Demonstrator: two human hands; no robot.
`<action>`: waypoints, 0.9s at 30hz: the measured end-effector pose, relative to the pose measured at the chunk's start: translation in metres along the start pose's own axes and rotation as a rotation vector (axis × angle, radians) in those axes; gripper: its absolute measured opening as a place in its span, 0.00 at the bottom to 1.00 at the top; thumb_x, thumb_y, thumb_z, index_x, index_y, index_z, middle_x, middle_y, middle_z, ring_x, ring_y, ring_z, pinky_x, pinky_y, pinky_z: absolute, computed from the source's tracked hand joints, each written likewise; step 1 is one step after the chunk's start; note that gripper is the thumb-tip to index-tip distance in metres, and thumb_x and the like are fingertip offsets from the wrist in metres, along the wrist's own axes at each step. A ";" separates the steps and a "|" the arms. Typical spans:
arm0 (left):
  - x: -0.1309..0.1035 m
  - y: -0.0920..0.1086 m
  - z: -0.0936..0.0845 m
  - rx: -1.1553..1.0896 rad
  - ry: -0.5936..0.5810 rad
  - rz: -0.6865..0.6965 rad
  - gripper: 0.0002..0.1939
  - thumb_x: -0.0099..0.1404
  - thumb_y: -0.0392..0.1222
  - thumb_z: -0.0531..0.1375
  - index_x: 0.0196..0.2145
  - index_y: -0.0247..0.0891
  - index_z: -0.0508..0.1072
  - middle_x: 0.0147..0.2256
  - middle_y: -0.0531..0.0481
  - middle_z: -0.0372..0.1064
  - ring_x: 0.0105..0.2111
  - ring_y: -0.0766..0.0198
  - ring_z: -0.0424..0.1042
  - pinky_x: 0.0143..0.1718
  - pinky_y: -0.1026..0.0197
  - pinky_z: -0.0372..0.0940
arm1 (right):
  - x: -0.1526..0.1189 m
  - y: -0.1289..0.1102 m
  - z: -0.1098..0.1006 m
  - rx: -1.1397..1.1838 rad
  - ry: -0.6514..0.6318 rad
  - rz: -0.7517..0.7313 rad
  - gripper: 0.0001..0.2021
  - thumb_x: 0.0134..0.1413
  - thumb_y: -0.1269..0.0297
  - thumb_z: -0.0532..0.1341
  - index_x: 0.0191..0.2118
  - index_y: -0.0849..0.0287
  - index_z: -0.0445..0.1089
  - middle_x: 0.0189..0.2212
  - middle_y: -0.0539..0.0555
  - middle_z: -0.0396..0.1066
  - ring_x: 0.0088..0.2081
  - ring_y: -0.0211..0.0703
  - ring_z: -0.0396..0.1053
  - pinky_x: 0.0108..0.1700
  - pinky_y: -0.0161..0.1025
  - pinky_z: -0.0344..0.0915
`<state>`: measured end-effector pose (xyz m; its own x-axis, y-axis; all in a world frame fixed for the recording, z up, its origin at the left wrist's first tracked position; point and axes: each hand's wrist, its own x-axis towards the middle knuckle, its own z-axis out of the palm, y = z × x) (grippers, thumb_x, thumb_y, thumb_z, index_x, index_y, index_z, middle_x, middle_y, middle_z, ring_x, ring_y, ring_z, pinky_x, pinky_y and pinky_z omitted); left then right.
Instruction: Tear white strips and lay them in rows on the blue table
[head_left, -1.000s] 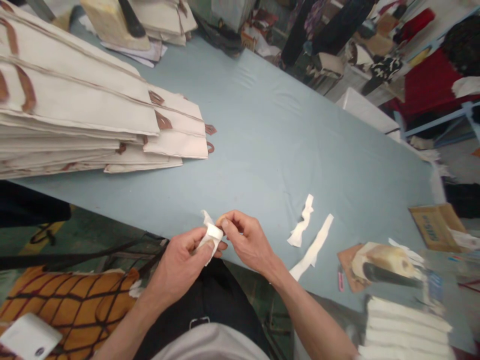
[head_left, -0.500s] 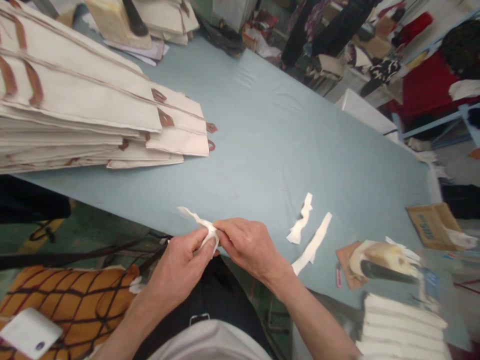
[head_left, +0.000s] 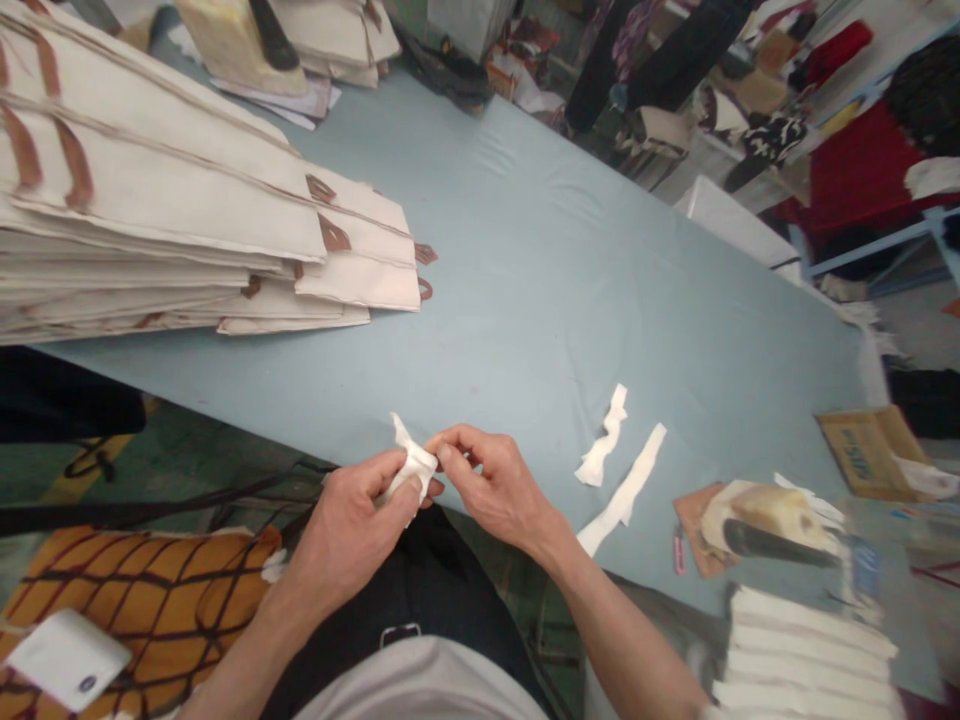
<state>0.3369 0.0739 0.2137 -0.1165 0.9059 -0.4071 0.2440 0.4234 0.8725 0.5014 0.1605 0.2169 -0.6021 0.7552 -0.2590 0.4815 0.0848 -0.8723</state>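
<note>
Just over the table's near edge, my left hand is closed around a crumpled white fabric strip, thumb on top. One loose end of the strip sticks up and away to the left. My right hand pinches the strip's right side between thumb and fingertips. To the right, a short white strip and a longer white strip lie on the blue-grey table.
Cream fabric pieces with brown straps are stacked at the left. On the right lie a block with a black handle, a pink cutter, a cardboard box and folded cream fabric. A white device rests on an orange cushion.
The strip is more bunched up, and its loose end has swung from pointing left to pointing up. My right hand's fingers have shifted on it, with the thumb now showing.
</note>
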 end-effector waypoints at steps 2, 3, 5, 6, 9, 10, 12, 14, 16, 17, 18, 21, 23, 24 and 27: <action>0.000 0.000 0.001 0.019 -0.007 -0.006 0.16 0.69 0.50 0.55 0.31 0.38 0.74 0.25 0.56 0.69 0.27 0.64 0.67 0.29 0.65 0.59 | -0.002 -0.002 -0.001 -0.085 -0.013 -0.098 0.11 0.67 0.65 0.56 0.43 0.58 0.76 0.34 0.50 0.80 0.33 0.38 0.74 0.38 0.34 0.66; 0.000 0.000 0.001 0.045 -0.006 -0.003 0.16 0.69 0.50 0.54 0.30 0.39 0.72 0.24 0.57 0.65 0.25 0.65 0.64 0.27 0.65 0.56 | -0.003 -0.002 -0.002 -0.150 0.000 -0.148 0.10 0.65 0.66 0.58 0.44 0.58 0.76 0.37 0.51 0.81 0.37 0.40 0.75 0.41 0.36 0.67; 0.000 0.003 0.003 0.124 0.003 0.022 0.17 0.69 0.50 0.53 0.26 0.40 0.67 0.21 0.59 0.57 0.23 0.66 0.57 0.25 0.64 0.52 | -0.004 -0.001 -0.002 -0.317 0.048 -0.222 0.08 0.63 0.66 0.62 0.45 0.57 0.76 0.41 0.53 0.81 0.42 0.44 0.77 0.46 0.39 0.67; 0.001 0.005 0.004 0.166 0.006 0.037 0.17 0.69 0.49 0.52 0.25 0.41 0.64 0.20 0.60 0.54 0.22 0.67 0.55 0.25 0.64 0.51 | -0.004 0.000 -0.002 -0.402 0.068 -0.248 0.07 0.62 0.66 0.63 0.45 0.57 0.75 0.41 0.54 0.81 0.43 0.46 0.77 0.46 0.39 0.67; 0.002 0.011 0.006 0.260 0.020 0.080 0.17 0.70 0.47 0.49 0.23 0.42 0.57 0.19 0.61 0.52 0.21 0.67 0.53 0.26 0.63 0.49 | -0.003 0.002 -0.002 -0.589 0.083 -0.322 0.07 0.64 0.67 0.61 0.45 0.58 0.75 0.40 0.55 0.81 0.41 0.48 0.76 0.42 0.40 0.67; 0.003 0.013 0.007 0.286 0.030 0.089 0.17 0.70 0.46 0.49 0.23 0.43 0.57 0.19 0.61 0.50 0.21 0.67 0.52 0.26 0.63 0.49 | -0.002 0.003 -0.003 -0.627 0.085 -0.348 0.07 0.66 0.67 0.60 0.45 0.58 0.75 0.40 0.55 0.81 0.40 0.48 0.76 0.41 0.41 0.67; 0.005 0.014 0.009 0.331 0.046 0.105 0.16 0.69 0.45 0.49 0.23 0.43 0.56 0.19 0.62 0.48 0.21 0.67 0.49 0.26 0.62 0.48 | -0.001 0.005 -0.003 -0.673 0.093 -0.380 0.08 0.68 0.68 0.58 0.43 0.58 0.76 0.39 0.55 0.82 0.39 0.47 0.76 0.40 0.41 0.66; 0.007 0.013 0.010 0.351 0.048 0.104 0.16 0.69 0.44 0.50 0.23 0.43 0.55 0.19 0.62 0.47 0.22 0.67 0.48 0.27 0.62 0.47 | 0.001 0.007 -0.004 -0.689 0.094 -0.379 0.09 0.69 0.68 0.57 0.41 0.57 0.76 0.37 0.55 0.82 0.38 0.45 0.76 0.39 0.39 0.65; 0.009 0.013 0.011 0.326 0.040 0.067 0.15 0.68 0.45 0.51 0.23 0.42 0.56 0.19 0.61 0.48 0.22 0.67 0.49 0.27 0.62 0.47 | 0.003 0.011 -0.005 -0.660 0.110 -0.351 0.09 0.68 0.68 0.57 0.40 0.56 0.76 0.36 0.54 0.82 0.37 0.44 0.76 0.39 0.38 0.65; 0.010 0.012 0.012 0.293 0.033 0.038 0.15 0.68 0.46 0.51 0.23 0.42 0.58 0.20 0.61 0.49 0.22 0.67 0.50 0.27 0.62 0.48 | 0.004 0.012 -0.005 -0.623 0.125 -0.328 0.09 0.68 0.69 0.57 0.40 0.56 0.76 0.36 0.54 0.82 0.37 0.43 0.76 0.39 0.38 0.65; 0.012 0.012 0.012 0.241 0.023 0.009 0.15 0.68 0.47 0.51 0.24 0.42 0.59 0.21 0.60 0.50 0.23 0.67 0.52 0.27 0.63 0.49 | 0.005 0.014 -0.005 -0.574 0.141 -0.302 0.09 0.67 0.69 0.57 0.40 0.56 0.76 0.35 0.53 0.82 0.37 0.43 0.77 0.40 0.37 0.65; 0.018 0.010 0.011 -0.014 -0.036 -0.051 0.14 0.67 0.50 0.54 0.27 0.40 0.67 0.24 0.57 0.60 0.27 0.65 0.60 0.29 0.64 0.55 | 0.007 0.018 -0.002 -0.449 0.175 -0.228 0.10 0.67 0.70 0.56 0.40 0.56 0.76 0.35 0.52 0.82 0.37 0.42 0.77 0.41 0.36 0.66; 0.022 0.008 0.010 -0.197 -0.074 -0.081 0.15 0.65 0.53 0.57 0.30 0.38 0.71 0.27 0.55 0.66 0.28 0.63 0.63 0.30 0.64 0.59 | 0.009 0.020 0.001 -0.441 0.200 -0.223 0.10 0.67 0.69 0.57 0.39 0.56 0.76 0.35 0.53 0.81 0.37 0.43 0.77 0.41 0.37 0.67; 0.025 0.006 0.010 -0.265 -0.076 -0.104 0.17 0.64 0.55 0.59 0.31 0.37 0.73 0.27 0.54 0.67 0.28 0.63 0.64 0.31 0.64 0.60 | 0.009 0.020 0.003 -0.451 0.220 -0.237 0.10 0.67 0.69 0.56 0.39 0.56 0.76 0.35 0.54 0.81 0.37 0.44 0.77 0.41 0.38 0.66; 0.030 0.001 0.010 -0.325 -0.013 -0.155 0.22 0.63 0.60 0.61 0.31 0.36 0.74 0.26 0.53 0.69 0.27 0.63 0.64 0.30 0.63 0.60 | 0.012 0.019 0.011 -0.441 0.279 -0.287 0.10 0.67 0.69 0.56 0.38 0.58 0.76 0.33 0.55 0.80 0.35 0.46 0.76 0.39 0.39 0.66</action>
<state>0.3435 0.1019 0.1997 -0.1151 0.8320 -0.5427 -0.0951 0.5346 0.8397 0.4971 0.1641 0.1926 -0.5861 0.7993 0.1322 0.5791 0.5275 -0.6216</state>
